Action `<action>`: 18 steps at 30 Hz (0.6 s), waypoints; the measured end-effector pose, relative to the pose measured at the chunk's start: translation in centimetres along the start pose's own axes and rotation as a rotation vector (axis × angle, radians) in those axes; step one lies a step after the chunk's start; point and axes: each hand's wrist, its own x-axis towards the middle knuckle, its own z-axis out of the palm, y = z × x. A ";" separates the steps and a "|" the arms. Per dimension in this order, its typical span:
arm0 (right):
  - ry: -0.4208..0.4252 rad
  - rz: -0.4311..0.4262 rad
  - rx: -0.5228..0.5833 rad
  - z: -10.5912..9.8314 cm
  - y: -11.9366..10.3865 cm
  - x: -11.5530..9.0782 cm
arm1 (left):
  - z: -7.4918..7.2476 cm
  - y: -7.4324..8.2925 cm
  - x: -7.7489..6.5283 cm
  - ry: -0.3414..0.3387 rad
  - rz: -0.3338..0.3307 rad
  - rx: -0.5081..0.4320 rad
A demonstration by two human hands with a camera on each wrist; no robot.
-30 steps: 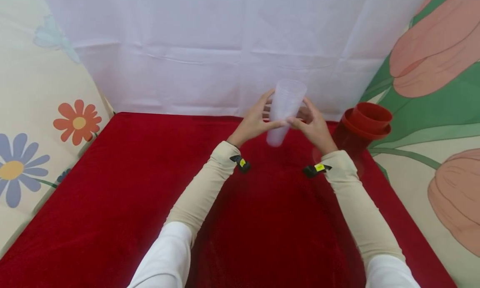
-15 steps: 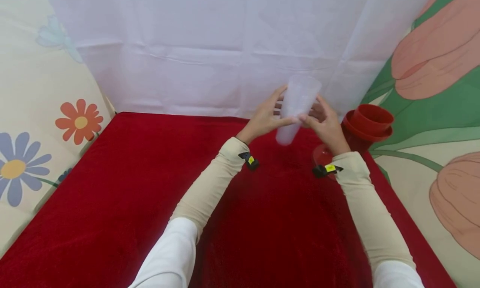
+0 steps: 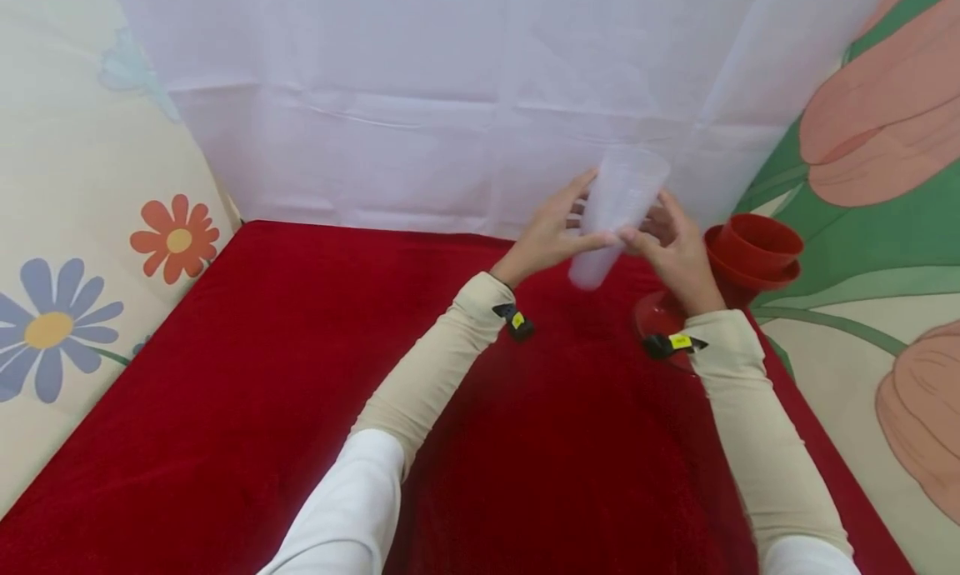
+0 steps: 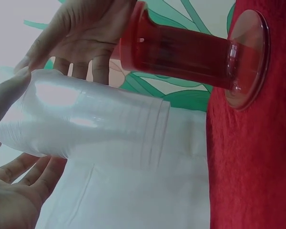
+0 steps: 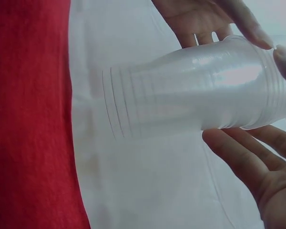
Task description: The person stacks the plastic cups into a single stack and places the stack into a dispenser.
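Both hands hold a stack of clear plastic cups up off the table, tilted in the head view with its wide end up and to the right. My left hand curls round its left side, my right hand round its right. The thumbs meet at the near side of the stack. Nested rims of the cups show in the right wrist view. Just beyond the right hand stands a red cup dispenser; its tube and round base show in the left wrist view.
A red cloth covers the table. Behind it hangs a white sheet. Flowered cloths flank the table on the left and right. Black wrist cameras sit on both wrists.
Both hands have moved right with the cup stack, closer to the red dispenser. The stack leans a little more to the right. The head view has shifted slightly.
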 end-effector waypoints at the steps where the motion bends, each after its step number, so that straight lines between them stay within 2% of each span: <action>1: 0.001 -0.003 0.002 -0.1 -0.1 0.0 | 0.0 0.1 0.1 -0.001 -0.001 -0.003; 10: 0.031 -0.019 0.050 -1.3 -1.3 -0.3 | 0.9 1.4 1.1 0.000 -0.019 -0.018; 18: 0.065 -0.047 0.056 -2.1 -2.4 -0.3 | 1.5 2.3 2.0 0.024 0.017 -0.032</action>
